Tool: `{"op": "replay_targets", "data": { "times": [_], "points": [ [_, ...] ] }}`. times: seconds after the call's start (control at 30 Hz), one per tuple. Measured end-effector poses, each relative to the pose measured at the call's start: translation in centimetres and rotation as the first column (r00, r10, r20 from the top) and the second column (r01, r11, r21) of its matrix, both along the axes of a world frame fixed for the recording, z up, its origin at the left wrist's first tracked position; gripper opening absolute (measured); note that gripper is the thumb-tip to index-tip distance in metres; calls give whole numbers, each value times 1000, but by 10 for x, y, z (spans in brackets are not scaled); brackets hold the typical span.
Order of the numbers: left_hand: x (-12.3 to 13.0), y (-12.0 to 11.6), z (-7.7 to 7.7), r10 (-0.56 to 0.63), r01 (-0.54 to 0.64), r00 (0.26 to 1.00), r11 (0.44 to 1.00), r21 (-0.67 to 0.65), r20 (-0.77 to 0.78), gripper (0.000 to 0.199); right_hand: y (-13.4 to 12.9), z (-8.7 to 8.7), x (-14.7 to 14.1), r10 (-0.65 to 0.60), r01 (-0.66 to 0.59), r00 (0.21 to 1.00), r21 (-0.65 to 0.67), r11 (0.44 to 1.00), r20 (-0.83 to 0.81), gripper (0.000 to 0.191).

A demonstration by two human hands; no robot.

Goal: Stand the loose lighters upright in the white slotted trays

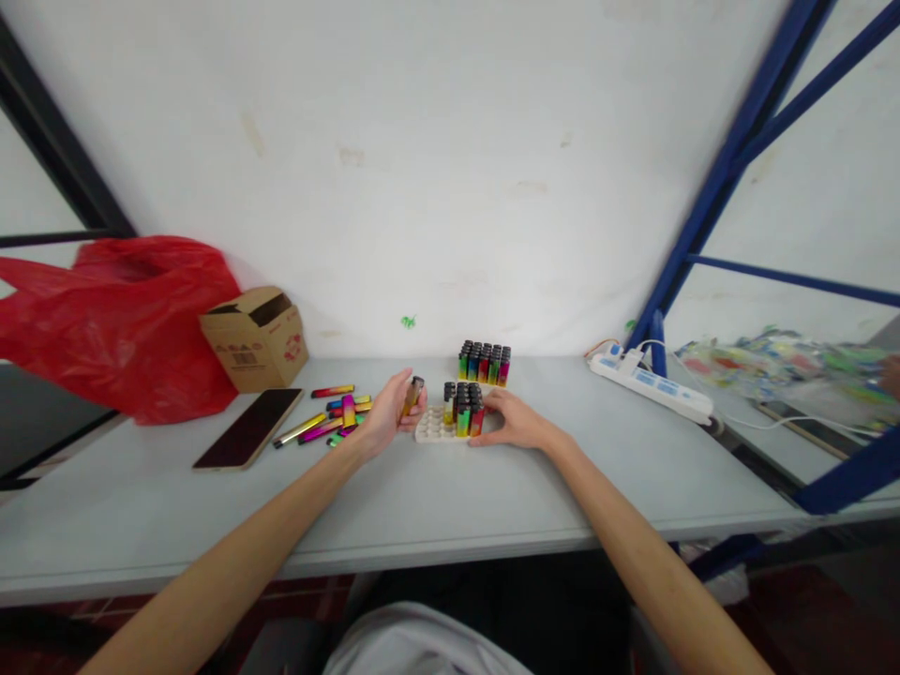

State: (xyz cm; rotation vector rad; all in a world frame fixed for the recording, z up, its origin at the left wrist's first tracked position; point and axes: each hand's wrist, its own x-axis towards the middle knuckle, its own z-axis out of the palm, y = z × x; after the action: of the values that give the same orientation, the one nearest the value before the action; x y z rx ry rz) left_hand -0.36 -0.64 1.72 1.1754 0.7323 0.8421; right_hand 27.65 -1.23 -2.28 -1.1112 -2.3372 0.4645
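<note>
My left hand (391, 412) is closed around a gold lighter (412, 396) with a black top, held upright beside the left end of a white tray (430, 430) with round slots. Several upright lighters (468, 412) fill the tray's right part, and slots at its left are bare. My right hand (512, 419) rests at the tray's right end, fingers curved against the tray and its lighters. Behind stands a second block of upright lighters (485, 363). Loose colourful lighters (322, 429) lie in a pile left of my left hand.
A phone (249, 429) lies on the table (450, 506) at left, near a cardboard box (259, 342) and a red plastic bag (133, 328). A white power strip (651, 386) lies at right by the blue frame (703, 202); a blurred hand (890, 375) shows beyond it.
</note>
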Motion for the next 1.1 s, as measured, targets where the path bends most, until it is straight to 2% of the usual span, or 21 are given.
{"op": "replay_targets", "data": {
  "times": [0.4,0.53,0.67,0.8,0.87,0.97,1.03,1.1],
  "points": [
    [-1,-3,1,10,-10,1000,1000,-26,26,35,-4,4,-4,10,-10,1000,-18,1000,16,61],
    [0,-2,1,36,-36,998,999,4,44,36,-4,4,-5,3,-3,1000,-20,1000,16,60],
    [1,-2,1,3,-6,998,999,39,69,33,-3,6,-5,3,-3,1000,-12,1000,22,59],
    [3,-2,0,102,-90,994,968,233,-36,26,-3,7,-5,14,-14,1000,-9,1000,21,60],
    [4,-1,0,179,-110,972,917,384,-149,28,-3,8,-5,16,-16,1000,-10,1000,23,61],
    [4,-1,0,239,-56,937,823,565,-255,32,-3,8,-5,17,-17,1000,-13,1000,24,63],
    [3,0,-2,234,-32,936,800,599,-263,36,-3,8,-5,18,-18,1000,-15,1000,25,63],
    [1,0,-4,200,-6,944,807,591,-263,38,-3,8,-4,19,-19,1000,-16,1000,25,62]
  ]
}}
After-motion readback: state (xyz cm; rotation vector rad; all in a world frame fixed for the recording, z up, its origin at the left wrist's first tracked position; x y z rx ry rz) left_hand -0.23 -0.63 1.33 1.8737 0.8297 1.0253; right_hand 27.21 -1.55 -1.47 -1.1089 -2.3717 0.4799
